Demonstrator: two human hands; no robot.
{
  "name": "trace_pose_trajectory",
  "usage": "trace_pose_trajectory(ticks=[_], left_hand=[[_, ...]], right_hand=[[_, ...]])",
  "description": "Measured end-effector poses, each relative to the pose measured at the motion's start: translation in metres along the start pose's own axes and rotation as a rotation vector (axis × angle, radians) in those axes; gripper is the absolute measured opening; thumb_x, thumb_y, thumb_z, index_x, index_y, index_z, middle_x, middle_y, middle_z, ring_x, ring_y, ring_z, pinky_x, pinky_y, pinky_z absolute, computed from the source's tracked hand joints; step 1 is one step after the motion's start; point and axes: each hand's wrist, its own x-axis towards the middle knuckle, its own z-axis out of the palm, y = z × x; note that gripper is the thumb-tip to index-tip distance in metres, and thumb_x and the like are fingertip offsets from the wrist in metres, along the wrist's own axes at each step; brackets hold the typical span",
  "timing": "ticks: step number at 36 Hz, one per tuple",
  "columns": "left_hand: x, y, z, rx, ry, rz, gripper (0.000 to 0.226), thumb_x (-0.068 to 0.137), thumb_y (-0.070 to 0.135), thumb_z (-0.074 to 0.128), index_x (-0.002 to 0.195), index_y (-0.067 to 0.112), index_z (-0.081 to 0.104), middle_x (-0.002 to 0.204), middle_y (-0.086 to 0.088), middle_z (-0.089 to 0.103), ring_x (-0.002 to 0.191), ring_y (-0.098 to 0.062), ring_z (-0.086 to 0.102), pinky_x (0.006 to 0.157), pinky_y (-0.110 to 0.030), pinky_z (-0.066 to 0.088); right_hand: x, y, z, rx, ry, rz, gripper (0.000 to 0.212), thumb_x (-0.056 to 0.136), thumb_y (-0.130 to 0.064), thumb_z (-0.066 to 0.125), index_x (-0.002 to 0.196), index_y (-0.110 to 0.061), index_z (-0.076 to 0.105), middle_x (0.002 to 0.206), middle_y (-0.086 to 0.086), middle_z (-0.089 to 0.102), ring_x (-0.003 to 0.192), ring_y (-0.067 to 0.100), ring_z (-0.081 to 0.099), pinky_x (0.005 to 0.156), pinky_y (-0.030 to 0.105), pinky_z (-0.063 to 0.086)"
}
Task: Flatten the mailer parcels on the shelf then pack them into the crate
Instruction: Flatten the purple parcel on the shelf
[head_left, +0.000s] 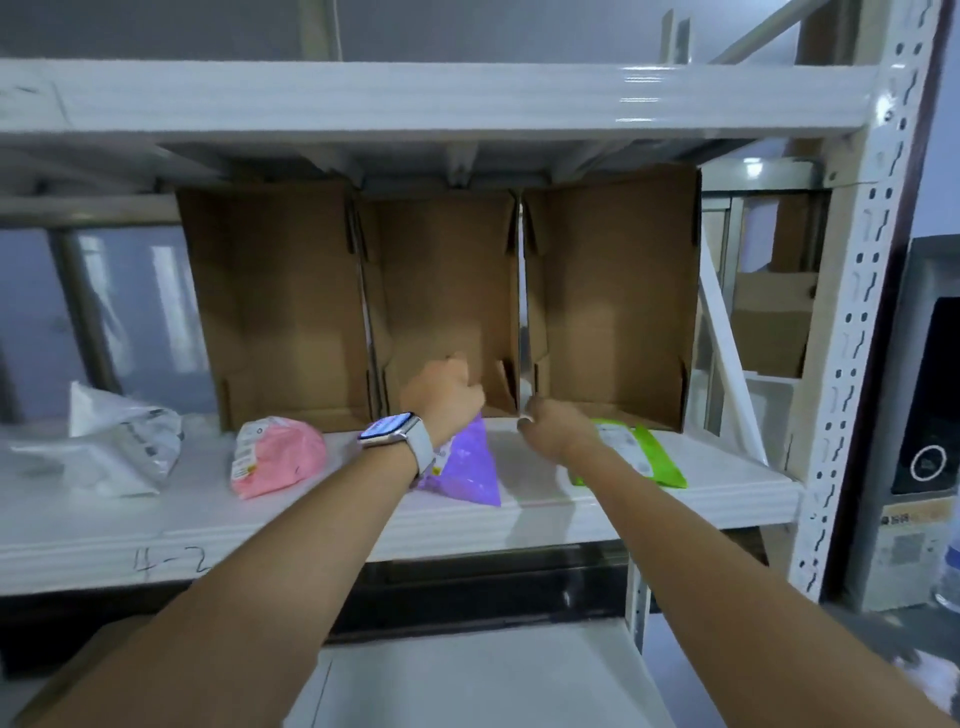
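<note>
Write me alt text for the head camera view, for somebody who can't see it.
Two bare arms reach to a white shelf: the left hand, smartwatch on its wrist, is over a purple mailer, the right hand just beside it. Pink, green and white mailers lie along the shelf before three open cardboard boxes.

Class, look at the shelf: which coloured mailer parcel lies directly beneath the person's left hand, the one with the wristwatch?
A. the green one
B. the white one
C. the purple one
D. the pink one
C: the left hand is over the top of the purple mailer; the pink mailer lies apart to its left.
</note>
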Motion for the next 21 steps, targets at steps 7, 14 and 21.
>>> trace_pose_trajectory(ticks=[7, 14, 21], left_hand=[[-0.006, -0.093, -0.03, -0.146, -0.038, -0.239, 0.015, 0.081, 0.016, 0.05, 0.077, 0.002, 0.054, 0.091, -0.025, 0.065, 0.092, -0.041, 0.062, 0.064, -0.037, 0.039], [-0.039, -0.108, -0.032, -0.418, -0.461, -0.426, 0.025, 0.09, 0.035, 0.052, 0.083, 0.011, 0.058, 0.067, -0.005, 0.06, 0.053, -0.017, 0.055, 0.054, -0.019, 0.043], [-0.038, -0.102, -0.03, -0.574, -0.558, -0.47, 0.016, 0.09, 0.013, 0.047, 0.075, 0.015, 0.052, 0.074, -0.014, 0.062, 0.05, -0.019, 0.05, 0.059, -0.026, 0.043]], right_hand=[[0.012, -0.043, 0.019, 0.445, 0.036, 0.102, 0.033, 0.093, -0.025, 0.051, 0.116, -0.008, 0.066, 0.12, 0.018, 0.065, 0.113, 0.037, 0.058, 0.09, 0.034, 0.045], [0.027, -0.072, 0.024, 0.566, 0.018, 0.151, 0.033, 0.088, -0.018, 0.05, 0.116, -0.009, 0.066, 0.121, 0.013, 0.065, 0.114, 0.033, 0.058, 0.095, 0.034, 0.045], [0.033, -0.079, 0.03, 0.541, 0.019, 0.256, 0.033, 0.09, -0.019, 0.055, 0.114, 0.003, 0.064, 0.116, 0.021, 0.066, 0.109, 0.037, 0.062, 0.087, 0.034, 0.048]])
